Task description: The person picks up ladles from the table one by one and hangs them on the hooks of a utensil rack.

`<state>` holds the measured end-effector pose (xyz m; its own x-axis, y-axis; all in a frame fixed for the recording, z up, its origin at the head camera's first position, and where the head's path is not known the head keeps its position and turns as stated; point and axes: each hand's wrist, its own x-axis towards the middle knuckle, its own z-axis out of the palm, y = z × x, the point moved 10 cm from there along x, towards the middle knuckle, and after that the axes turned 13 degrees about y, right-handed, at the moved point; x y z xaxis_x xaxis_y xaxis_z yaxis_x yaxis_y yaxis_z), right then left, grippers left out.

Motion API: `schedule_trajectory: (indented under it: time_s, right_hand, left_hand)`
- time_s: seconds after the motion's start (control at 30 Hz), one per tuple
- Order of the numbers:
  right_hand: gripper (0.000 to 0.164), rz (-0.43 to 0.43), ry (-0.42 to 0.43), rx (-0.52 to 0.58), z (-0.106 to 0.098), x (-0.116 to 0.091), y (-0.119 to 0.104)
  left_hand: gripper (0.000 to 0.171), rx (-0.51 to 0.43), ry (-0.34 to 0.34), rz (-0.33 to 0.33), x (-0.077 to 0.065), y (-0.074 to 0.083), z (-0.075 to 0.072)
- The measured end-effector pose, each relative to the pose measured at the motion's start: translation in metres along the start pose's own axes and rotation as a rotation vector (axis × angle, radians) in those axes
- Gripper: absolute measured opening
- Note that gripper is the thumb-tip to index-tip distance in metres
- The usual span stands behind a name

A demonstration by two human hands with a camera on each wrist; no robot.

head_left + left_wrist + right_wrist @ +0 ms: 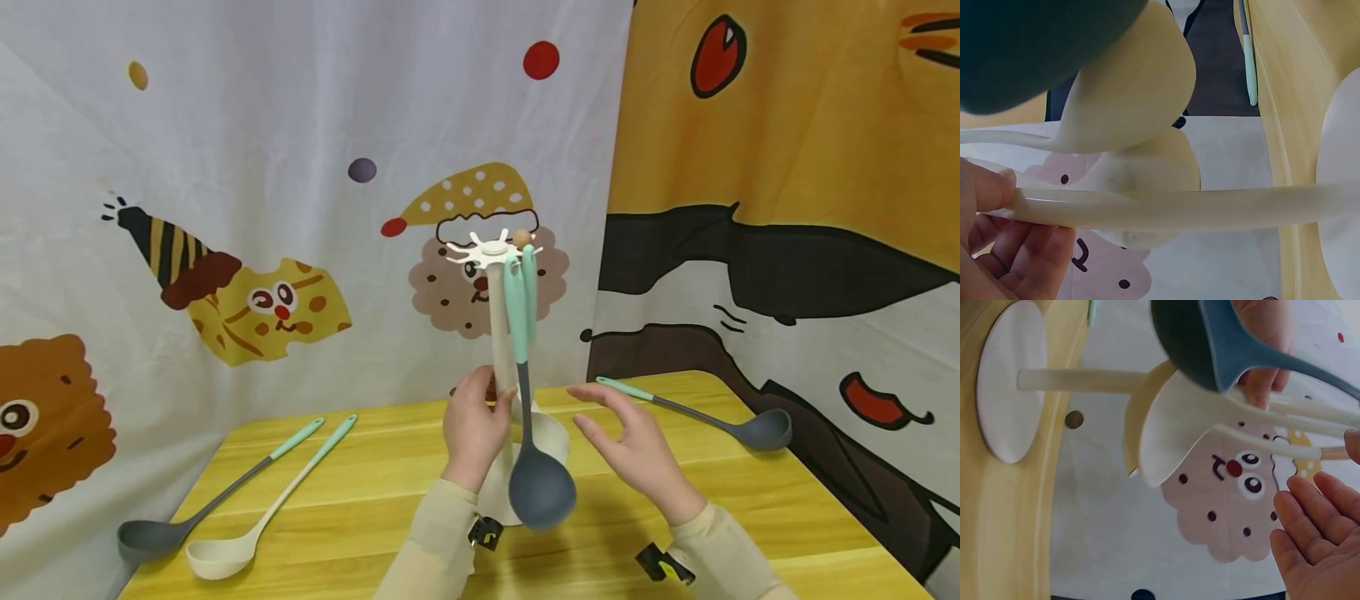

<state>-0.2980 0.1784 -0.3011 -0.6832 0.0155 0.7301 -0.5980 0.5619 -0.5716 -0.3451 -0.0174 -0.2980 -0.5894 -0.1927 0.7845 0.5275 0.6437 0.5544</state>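
Note:
A white utensil stand (pixel 498 317) with a hooked top and round base (pixel 1007 419) stands upright on the table. My left hand (pixel 477 427) grips its pole (pixel 1147 209) between thumb and fingers. Hanging from the hooks are a dark grey ladle (pixel 542 490) with a mint handle and white utensils with broad bowls (pixel 1132 81) behind it. One of these has a wood-coloured handle part (pixel 1335 453). To the right of the stand, my right hand (pixel 637 450) is held with fingers extended and holds nothing, apart from the hanging utensils.
On the table's left lie a grey ladle (pixel 153 537) and a white ladle (pixel 221 557), both with mint handles. Another grey ladle (pixel 763 431) lies at the right rear. A cartoon-printed curtain (pixel 300 108) hangs behind the wooden table (pixel 352 517).

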Motion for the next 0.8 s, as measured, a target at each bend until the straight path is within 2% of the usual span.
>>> schedule_trajectory:
  time_s: [0.27, 0.47, 0.8]
  right_hand:
    - [0.036, 0.017, 0.013, -0.022, -0.005, -0.001, 0.018]
    - [0.036, 0.061, 0.015, -0.058, -0.012, -0.003, 0.033]
    - [0.035, 0.078, 0.031, -0.118, -0.021, -0.008, 0.052]
  left_hand:
    - [0.019, -0.051, -0.01, -0.012, 0.003, -0.001, 0.002]
    - [0.018, -0.074, -0.021, -0.027, 0.004, -0.002, 0.003]
    - [0.016, -0.098, 0.038, -0.043, 0.004, -0.003, -0.001]
